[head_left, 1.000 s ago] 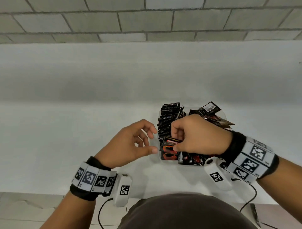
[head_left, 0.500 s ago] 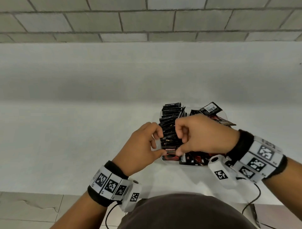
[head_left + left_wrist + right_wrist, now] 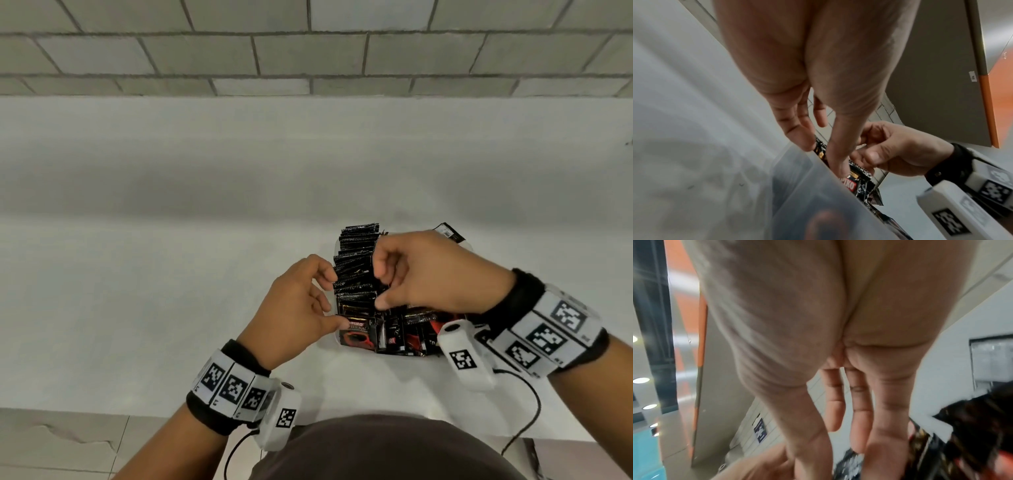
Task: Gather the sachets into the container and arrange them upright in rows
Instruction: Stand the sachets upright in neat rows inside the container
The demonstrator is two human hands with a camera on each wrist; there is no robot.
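A clear plastic container (image 3: 470,247) on the white table holds black sachets. A left row (image 3: 356,260) stands upright, edges up, and a sachet with a red cup print (image 3: 358,334) is at its front. My left hand (image 3: 334,298) pinches this row from the left, with the thumb on the front sachet (image 3: 851,183) and the fingers (image 3: 803,141) further back. My right hand (image 3: 379,283) pinches the same row from the right, thumb near and curled fingers far. More sachets (image 3: 411,330) stand along the front right. My right hand hides the rest of the container.
One loose sachet (image 3: 449,233) sticks up at the container's back right. The table's front edge (image 3: 102,408) runs just before my body, and a grey block wall (image 3: 308,51) stands behind. A cable (image 3: 527,421) hangs from the right wrist camera over that edge.
The red-cup sachet that my right hand held has gone down into the front of the left row. My left hand moved right onto the row, and my right hand shifted back along it.
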